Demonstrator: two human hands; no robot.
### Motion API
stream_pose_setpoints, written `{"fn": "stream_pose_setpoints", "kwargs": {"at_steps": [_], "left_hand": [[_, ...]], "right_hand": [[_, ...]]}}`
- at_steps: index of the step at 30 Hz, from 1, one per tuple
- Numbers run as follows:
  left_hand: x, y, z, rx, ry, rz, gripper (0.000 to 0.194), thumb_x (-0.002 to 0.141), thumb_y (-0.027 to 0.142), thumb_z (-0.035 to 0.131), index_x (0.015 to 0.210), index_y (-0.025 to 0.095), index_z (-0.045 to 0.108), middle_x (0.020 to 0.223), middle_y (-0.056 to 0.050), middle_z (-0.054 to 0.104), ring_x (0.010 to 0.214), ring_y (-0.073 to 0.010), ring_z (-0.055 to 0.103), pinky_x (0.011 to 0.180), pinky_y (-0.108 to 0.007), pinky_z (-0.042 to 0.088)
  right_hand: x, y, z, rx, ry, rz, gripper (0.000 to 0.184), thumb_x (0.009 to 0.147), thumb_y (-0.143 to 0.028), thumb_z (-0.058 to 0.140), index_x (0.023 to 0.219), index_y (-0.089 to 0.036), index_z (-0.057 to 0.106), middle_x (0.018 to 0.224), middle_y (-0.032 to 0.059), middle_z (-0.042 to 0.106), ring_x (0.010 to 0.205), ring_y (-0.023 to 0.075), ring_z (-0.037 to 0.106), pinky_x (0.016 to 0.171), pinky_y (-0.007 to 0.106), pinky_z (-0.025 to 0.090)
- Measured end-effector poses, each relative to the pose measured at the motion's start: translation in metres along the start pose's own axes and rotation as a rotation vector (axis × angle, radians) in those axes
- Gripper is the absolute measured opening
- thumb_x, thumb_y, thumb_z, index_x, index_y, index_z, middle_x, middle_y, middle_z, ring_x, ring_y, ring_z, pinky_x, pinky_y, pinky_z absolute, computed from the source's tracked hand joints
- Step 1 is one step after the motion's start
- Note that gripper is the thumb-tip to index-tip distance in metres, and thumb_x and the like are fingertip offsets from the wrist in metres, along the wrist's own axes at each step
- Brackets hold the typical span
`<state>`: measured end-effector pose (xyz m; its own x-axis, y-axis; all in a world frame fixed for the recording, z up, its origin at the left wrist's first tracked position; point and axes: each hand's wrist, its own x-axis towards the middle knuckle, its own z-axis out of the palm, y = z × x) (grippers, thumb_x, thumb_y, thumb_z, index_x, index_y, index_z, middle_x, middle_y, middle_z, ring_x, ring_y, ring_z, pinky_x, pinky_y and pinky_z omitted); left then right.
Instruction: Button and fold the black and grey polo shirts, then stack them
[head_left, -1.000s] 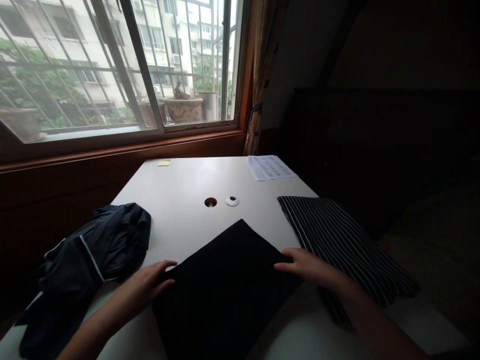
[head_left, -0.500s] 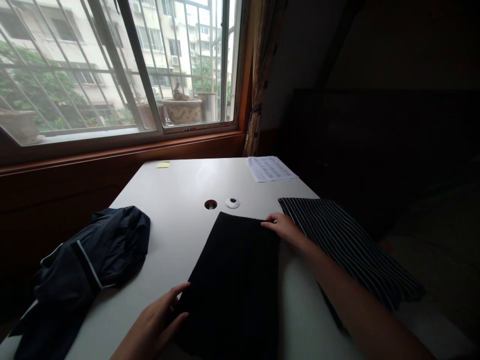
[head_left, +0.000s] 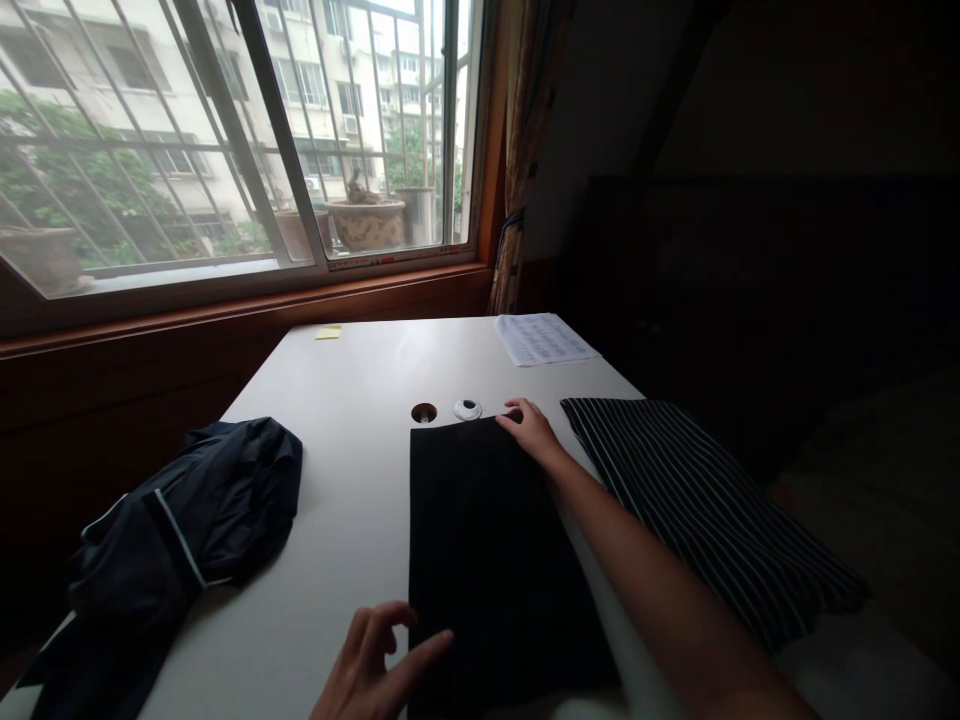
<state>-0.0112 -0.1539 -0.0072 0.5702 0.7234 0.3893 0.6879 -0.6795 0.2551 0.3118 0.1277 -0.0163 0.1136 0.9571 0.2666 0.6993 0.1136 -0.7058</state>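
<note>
A folded black cloth (head_left: 484, 550) lies flat and squared on the white table (head_left: 352, 400) in front of me. My right hand (head_left: 531, 430) rests on its far right corner, fingers closed on the edge. My left hand (head_left: 379, 665) lies on the near left edge of the cloth with fingers apart and partly curled, index finger stretched onto the fabric. A folded black-and-white striped garment (head_left: 697, 510) sits just right of the black cloth.
A crumpled dark navy garment with pale piping (head_left: 165, 530) lies at the table's left. A cable hole (head_left: 424, 412) and its white cap (head_left: 467, 408) sit beyond the cloth. A printed paper (head_left: 541, 338) and yellow note (head_left: 327, 332) lie near the barred window.
The black cloth has been turned from diagonal to square with the table. My right hand moved to its far corner; my left hand slid to the near edge.
</note>
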Motion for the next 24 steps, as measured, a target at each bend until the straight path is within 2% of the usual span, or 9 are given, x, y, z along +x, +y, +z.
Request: {"fn": "stream_pose_setpoints", "kwargs": {"at_steps": [3, 5, 8, 11, 16, 21, 24], "left_hand": [[0.012, 0.006, -0.001, 0.164, 0.046, 0.168, 0.042, 0.097, 0.047, 0.056, 0.136, 0.030, 0.059, 0.122, -0.011, 0.062, 0.099, -0.0240, 0.061, 0.078, -0.034, 0.060], [0.022, 0.011, 0.001, 0.196, 0.059, 0.255, 0.036, 0.103, 0.039, 0.045, 0.132, 0.026, 0.062, 0.113, -0.009, 0.066, 0.094, -0.0231, 0.060, 0.076, -0.034, 0.059], [0.032, 0.015, 0.002, 0.163, 0.056, 0.297, 0.038, 0.106, 0.031, 0.034, 0.125, 0.019, 0.065, 0.096, -0.007, 0.068, 0.080, -0.0192, 0.059, 0.070, -0.031, 0.055], [0.034, 0.016, 0.002, 0.136, 0.045, 0.309, 0.038, 0.107, 0.029, 0.033, 0.123, 0.017, 0.065, 0.091, -0.007, 0.067, 0.073, -0.0176, 0.057, 0.067, -0.031, 0.052], [0.035, 0.005, 0.004, 0.138, 0.025, 0.248, 0.032, 0.099, 0.015, 0.043, 0.125, 0.017, 0.062, 0.094, -0.008, 0.066, 0.076, -0.0196, 0.056, 0.069, -0.033, 0.051], [0.046, -0.008, 0.011, 0.123, -0.071, 0.069, 0.047, 0.088, 0.006, 0.056, 0.132, 0.022, 0.057, 0.106, -0.008, 0.065, 0.087, -0.0234, 0.057, 0.077, -0.041, 0.055], [0.048, -0.012, 0.012, 0.073, -0.091, 0.000, 0.053, 0.085, 0.006, 0.060, 0.134, 0.026, 0.055, 0.112, -0.007, 0.063, 0.093, -0.0238, 0.057, 0.082, -0.042, 0.056]], "right_hand": [[-0.009, 0.007, -0.005, 0.023, -0.006, 0.046, 0.036, 0.079, -0.036, 0.070, 0.112, -0.024, 0.063, 0.106, 0.0056, 0.069, 0.100, 0.0227, 0.065, 0.091, 0.037, 0.050], [-0.013, 0.009, -0.005, 0.035, -0.001, 0.067, 0.037, 0.079, -0.037, 0.070, 0.114, -0.025, 0.063, 0.104, 0.0055, 0.071, 0.096, 0.0234, 0.066, 0.088, 0.038, 0.051], [-0.014, 0.008, 0.000, 0.055, 0.037, 0.070, 0.034, 0.080, -0.035, 0.068, 0.113, -0.025, 0.064, 0.105, 0.0052, 0.072, 0.099, 0.0236, 0.066, 0.089, 0.037, 0.051], [-0.010, 0.006, 0.008, 0.080, 0.074, 0.047, 0.029, 0.081, -0.034, 0.066, 0.108, -0.025, 0.065, 0.107, 0.0048, 0.072, 0.101, 0.0233, 0.066, 0.093, 0.037, 0.050], [0.009, -0.003, 0.026, 0.106, 0.104, 0.013, 0.026, 0.081, -0.034, 0.065, 0.105, -0.023, 0.066, 0.107, 0.0055, 0.073, 0.103, 0.0231, 0.066, 0.095, 0.037, 0.050], [0.034, -0.013, 0.036, 0.083, 0.112, 0.031, 0.031, 0.085, -0.033, 0.060, 0.113, -0.021, 0.064, 0.115, 0.0085, 0.070, 0.109, 0.0247, 0.064, 0.100, 0.040, 0.049], [0.035, -0.017, 0.033, 0.050, 0.085, 0.020, 0.040, 0.084, -0.029, 0.058, 0.123, -0.020, 0.060, 0.125, 0.0109, 0.065, 0.117, 0.0258, 0.060, 0.105, 0.041, 0.045]]}}
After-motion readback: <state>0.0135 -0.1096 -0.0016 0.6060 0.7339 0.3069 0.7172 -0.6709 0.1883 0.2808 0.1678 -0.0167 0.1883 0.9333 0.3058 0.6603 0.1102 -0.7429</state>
